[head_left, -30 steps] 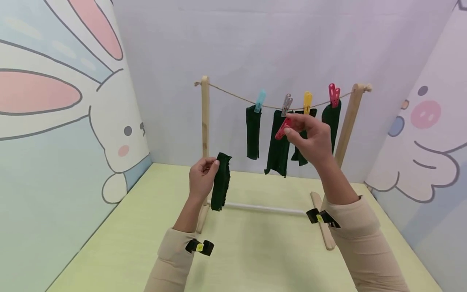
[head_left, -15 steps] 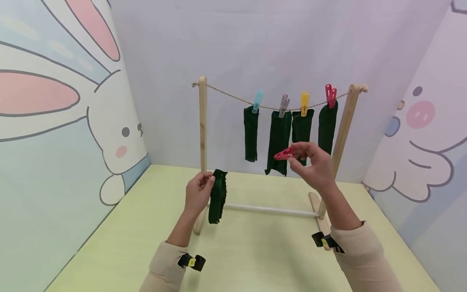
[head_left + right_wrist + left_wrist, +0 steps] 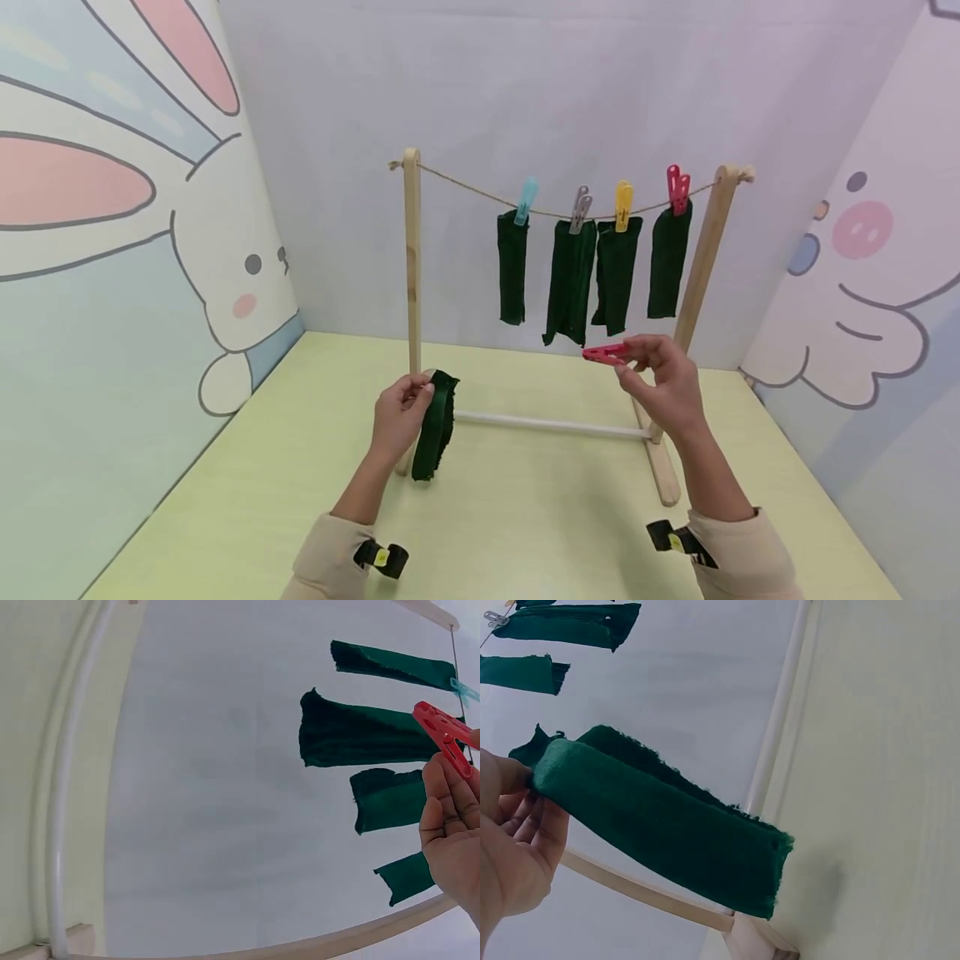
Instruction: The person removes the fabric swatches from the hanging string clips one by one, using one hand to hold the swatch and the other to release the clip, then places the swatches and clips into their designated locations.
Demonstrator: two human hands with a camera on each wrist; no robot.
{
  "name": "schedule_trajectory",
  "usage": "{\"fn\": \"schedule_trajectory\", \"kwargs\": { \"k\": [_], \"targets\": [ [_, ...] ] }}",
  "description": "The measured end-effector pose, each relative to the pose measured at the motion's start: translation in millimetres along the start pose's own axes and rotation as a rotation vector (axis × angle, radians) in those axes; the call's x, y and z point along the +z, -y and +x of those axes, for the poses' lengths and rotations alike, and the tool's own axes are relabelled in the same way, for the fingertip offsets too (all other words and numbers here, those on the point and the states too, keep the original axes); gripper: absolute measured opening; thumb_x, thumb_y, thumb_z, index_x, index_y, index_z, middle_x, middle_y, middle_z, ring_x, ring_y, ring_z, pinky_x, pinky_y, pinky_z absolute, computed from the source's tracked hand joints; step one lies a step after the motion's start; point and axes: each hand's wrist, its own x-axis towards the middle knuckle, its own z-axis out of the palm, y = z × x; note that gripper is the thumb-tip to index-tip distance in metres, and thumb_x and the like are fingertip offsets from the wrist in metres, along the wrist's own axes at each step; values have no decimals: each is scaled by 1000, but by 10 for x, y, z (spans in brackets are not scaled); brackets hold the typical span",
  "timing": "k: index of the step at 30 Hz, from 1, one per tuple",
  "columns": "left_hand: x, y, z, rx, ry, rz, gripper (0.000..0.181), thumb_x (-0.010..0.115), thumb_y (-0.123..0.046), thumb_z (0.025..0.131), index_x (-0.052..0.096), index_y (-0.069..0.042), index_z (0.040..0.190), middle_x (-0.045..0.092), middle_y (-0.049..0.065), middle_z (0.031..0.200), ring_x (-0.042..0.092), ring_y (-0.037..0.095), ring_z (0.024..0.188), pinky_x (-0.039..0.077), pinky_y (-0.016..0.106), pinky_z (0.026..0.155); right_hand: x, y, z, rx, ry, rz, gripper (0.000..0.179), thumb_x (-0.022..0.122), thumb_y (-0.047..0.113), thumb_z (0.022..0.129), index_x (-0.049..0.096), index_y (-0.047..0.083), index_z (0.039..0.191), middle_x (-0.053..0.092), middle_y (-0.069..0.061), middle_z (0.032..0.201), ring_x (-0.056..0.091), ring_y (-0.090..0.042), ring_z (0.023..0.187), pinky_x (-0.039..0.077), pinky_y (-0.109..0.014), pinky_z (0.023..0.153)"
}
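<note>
Apparent pegging step: dark-green cloth strip is pinched by left hand, red plastic clothespin by right hand; brown twine line must be reached.

Bright, diffuse light, faint soft shadow on the table, wrist views duller (white bar bowed by distortion)
</note>
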Motion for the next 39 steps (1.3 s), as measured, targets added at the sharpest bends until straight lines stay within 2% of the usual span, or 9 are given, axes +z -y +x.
{"fn": "schedule_trajectory", "kwargs": {
  "k": [4,8,14,19,23,26,32,36,39],
  "targets": [
    [-30,18,-54,-55,15,-8,12,60,-11,92,66,-3,99,63,8,84,55,17,68,46,22,57,-32,-246,-142,43,0,25,37,64,-19,75,56,-12,110,61,-24,96,55,-7,77,45,-13,67],
    [-77,23,-109,-82,24,14,14,60,-13,92,66,-3,100,62,8,84,55,18,68,46,24,57,-77,-441,-273,110,8,26,34,64,-14,79,59,-7,112,64,-14,93,56,-8,76,45,-14,64],
    [-171,29,-228,-106,52,60,9,60,-9,91,67,-6,95,61,5,79,51,15,59,44,24,52,-157,-519,-491,233,2,53,28,62,-9,83,58,-8,111,64,2,90,56,-8,75,45,-14,61],
    [-218,51,-291,-146,72,40,9,59,-6,90,67,-6,94,60,6,78,50,17,57,43,25,49,-213,-583,-635,268,-5,81,28,61,-13,82,55,-12,109,64,4,88,58,-6,74,47,-14,59],
    [-222,109,-295,-185,76,35,10,59,-7,91,67,-6,95,59,6,77,48,17,58,41,25,49,-232,-668,-741,320,15,51,27,62,-11,82,54,-10,108,65,7,86,58,-5,73,48,-15,59],
    [-216,183,-292,-219,75,37,10,59,-8,92,67,-5,96,59,6,77,47,16,58,41,25,49,-230,-734,-822,379,37,23,27,63,-8,83,53,-9,108,66,5,87,58,-5,73,47,-15,59],
    [-182,352,-251,-249,68,92,11,59,-9,92,67,-4,98,59,6,77,49,17,59,43,27,49,-228,-823,-955,504,75,-73,28,67,3,84,57,-6,109,65,-9,92,57,-7,75,47,-18,61],
    [-135,479,-201,-233,86,171,11,60,-7,91,67,-4,98,62,3,79,55,17,67,47,30,58,-252,-879,-1003,558,110,-134,29,68,7,85,60,-7,109,62,-13,89,54,-9,72,47,-21,59],
    [-94,560,-174,-209,101,217,10,61,-5,90,68,-4,97,63,2,79,58,18,74,49,33,66,-262,-932,-1018,591,153,-131,30,68,5,84,59,-8,110,62,-13,89,55,-10,71,48,-22,59]
  ]
}}
